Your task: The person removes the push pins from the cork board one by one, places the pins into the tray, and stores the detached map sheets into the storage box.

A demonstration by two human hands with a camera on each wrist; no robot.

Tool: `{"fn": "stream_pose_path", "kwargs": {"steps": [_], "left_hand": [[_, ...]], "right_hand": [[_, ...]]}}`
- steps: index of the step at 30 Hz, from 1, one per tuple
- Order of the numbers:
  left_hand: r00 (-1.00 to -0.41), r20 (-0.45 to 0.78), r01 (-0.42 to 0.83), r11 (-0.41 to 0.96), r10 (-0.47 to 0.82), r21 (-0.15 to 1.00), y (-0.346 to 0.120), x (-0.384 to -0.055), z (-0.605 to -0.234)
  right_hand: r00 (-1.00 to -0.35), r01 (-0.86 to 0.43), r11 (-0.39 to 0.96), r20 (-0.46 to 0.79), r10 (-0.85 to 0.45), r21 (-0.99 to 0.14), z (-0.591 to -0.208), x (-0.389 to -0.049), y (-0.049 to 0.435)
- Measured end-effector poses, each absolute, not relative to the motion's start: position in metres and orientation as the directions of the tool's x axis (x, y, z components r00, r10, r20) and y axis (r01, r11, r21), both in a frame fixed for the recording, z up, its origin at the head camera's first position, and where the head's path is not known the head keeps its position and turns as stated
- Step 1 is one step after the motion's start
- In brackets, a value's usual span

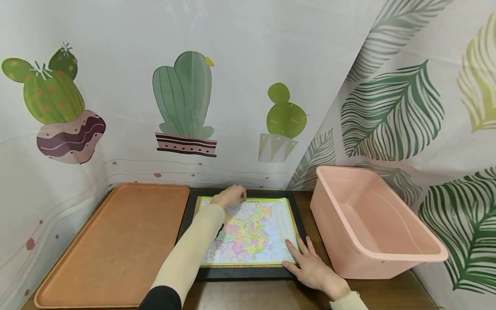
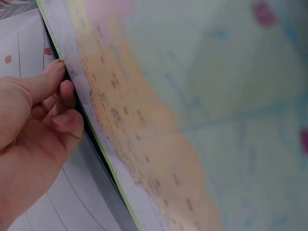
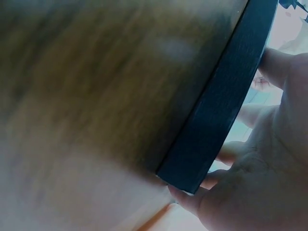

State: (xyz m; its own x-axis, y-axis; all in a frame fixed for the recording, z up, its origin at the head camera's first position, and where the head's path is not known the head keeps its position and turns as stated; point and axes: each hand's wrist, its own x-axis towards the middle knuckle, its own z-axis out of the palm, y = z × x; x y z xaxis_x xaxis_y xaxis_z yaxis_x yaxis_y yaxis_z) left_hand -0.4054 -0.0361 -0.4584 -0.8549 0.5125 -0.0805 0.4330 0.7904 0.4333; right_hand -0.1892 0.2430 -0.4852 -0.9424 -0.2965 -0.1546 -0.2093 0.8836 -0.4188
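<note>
A colourful map sheet [image 1: 252, 232] lies on a brown board inside a black frame [image 1: 244, 273], printed side up. My left hand [image 1: 231, 196] reaches over it to the far edge. In the left wrist view the left hand [image 2: 41, 118] has curled fingers and pinches at the map's edge, a tiny pale spot showing by one fingertip. My right hand [image 1: 311, 267] spreads its fingers over the near right corner, touching map and frame. In the right wrist view its palm [image 3: 269, 149] faces the frame's dark side rail [image 3: 219, 98].
An orange-brown tray [image 1: 112, 241] lies to the left of the frame. On the right stands a deep pink plastic tub [image 1: 329, 232]. Everything rests on a brown wooden table [image 1: 232, 295], backed by a hanging cloth [image 1: 240, 34] with cactus and leaf prints.
</note>
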Motion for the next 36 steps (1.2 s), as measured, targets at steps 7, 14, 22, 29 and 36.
{"fn": "stream_pose_path", "kwargs": {"steps": [7,14,22,29,36], "left_hand": [[-0.857,-0.096,0.41,0.782,0.507,0.47,-0.0379,-0.4057,-0.4578],[-0.852,-0.09,0.411,0.767,0.515,0.493,-0.0404,-0.4071,-0.4587],[-0.845,-0.073,0.417,0.739,0.53,0.53,-0.0402,-0.4089,-0.4614],[-0.837,-0.11,0.392,0.727,0.536,0.564,-0.0358,-0.4084,-0.4597],[-0.839,-0.165,0.366,0.762,0.519,0.533,-0.0343,-0.4099,-0.4585]], "right_hand": [[-0.941,-0.202,0.882,-0.164,-0.295,-0.427,-0.485,-0.1894,0.2423],[-0.939,-0.199,0.881,-0.174,-0.297,-0.429,-0.4835,-0.1891,0.2408],[-0.938,-0.179,0.884,-0.196,-0.285,-0.431,-0.4824,-0.1893,0.2423],[-0.937,-0.181,0.875,-0.19,-0.291,-0.448,-0.4831,-0.1885,0.245],[-0.935,-0.195,0.867,-0.179,-0.305,-0.458,-0.4836,-0.1893,0.2448]]}}
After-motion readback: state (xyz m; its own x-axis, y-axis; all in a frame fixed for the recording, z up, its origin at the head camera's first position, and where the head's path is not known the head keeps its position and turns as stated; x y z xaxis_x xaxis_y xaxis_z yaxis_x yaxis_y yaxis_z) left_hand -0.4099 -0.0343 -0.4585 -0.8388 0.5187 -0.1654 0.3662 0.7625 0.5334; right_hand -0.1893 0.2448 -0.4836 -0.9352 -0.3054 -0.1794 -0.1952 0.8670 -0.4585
